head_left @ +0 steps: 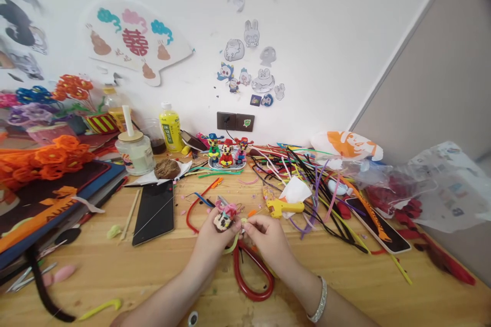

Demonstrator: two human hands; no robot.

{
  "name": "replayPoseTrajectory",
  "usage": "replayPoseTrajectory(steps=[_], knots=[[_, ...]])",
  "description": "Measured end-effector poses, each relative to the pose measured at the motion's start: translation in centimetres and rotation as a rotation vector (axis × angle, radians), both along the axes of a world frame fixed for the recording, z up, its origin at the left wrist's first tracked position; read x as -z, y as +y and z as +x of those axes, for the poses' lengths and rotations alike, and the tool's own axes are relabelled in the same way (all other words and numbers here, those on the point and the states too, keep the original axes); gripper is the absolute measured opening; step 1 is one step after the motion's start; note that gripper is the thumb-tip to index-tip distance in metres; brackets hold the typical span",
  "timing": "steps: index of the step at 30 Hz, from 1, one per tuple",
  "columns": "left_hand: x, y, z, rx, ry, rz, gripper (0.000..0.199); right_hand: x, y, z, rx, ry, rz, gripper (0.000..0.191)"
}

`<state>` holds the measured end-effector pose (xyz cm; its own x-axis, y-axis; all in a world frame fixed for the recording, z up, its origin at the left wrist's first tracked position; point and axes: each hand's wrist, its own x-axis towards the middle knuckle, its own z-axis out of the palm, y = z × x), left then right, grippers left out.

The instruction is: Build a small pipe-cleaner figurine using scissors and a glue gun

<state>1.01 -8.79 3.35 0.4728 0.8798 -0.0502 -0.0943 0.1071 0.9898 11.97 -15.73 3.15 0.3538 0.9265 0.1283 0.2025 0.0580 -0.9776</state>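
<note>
My left hand (213, 232) is closed around a small pipe-cleaner figure (222, 222) with a cream face, dark markings and pink on top. My right hand (266, 235) meets it at the middle of the table, thumb and forefinger pinching a pale yellow pipe cleaner (244, 221). A strand of the same pale colour hangs below my left fingers. Under both hands lies a tool with a large red looped handle (253, 298); its other end is hidden. Just beyond my right hand rests a yellow glue gun (286, 208) beside a white paper scrap (296, 190).
Three finished-looking figures (227, 153) stand on a tray at the back. Loose pipe cleaners (316, 199) spread to the right, near a phone (378, 225). A black tablet (154, 213), a jar (135, 154) and a yellow bottle (171, 127) occupy the left. Orange flowers (57, 161) lie farther left.
</note>
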Motion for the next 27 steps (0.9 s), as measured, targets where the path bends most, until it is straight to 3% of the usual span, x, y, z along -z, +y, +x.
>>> replayPoseTrajectory(steps=[8,14,21,27], knots=[[-0.4,0.0,-0.1,-0.025,0.036,-0.004,0.032,0.1,0.1,1.0,-0.107,0.038,-0.044,0.024],[-0.8,0.4,-0.3,0.009,0.065,0.058,0.028,0.3,-0.1,1.1,-0.125,-0.087,-0.026,0.021],[0.0,-0.6,-0.3,-0.122,0.055,0.149,0.026,0.3,-0.2,0.2,-0.05,-0.144,0.032,0.022],[-0.3,-0.6,-0.3,-0.116,0.073,0.156,0.028,-0.4,-0.3,-0.3,-0.014,-0.114,0.026,0.022]])
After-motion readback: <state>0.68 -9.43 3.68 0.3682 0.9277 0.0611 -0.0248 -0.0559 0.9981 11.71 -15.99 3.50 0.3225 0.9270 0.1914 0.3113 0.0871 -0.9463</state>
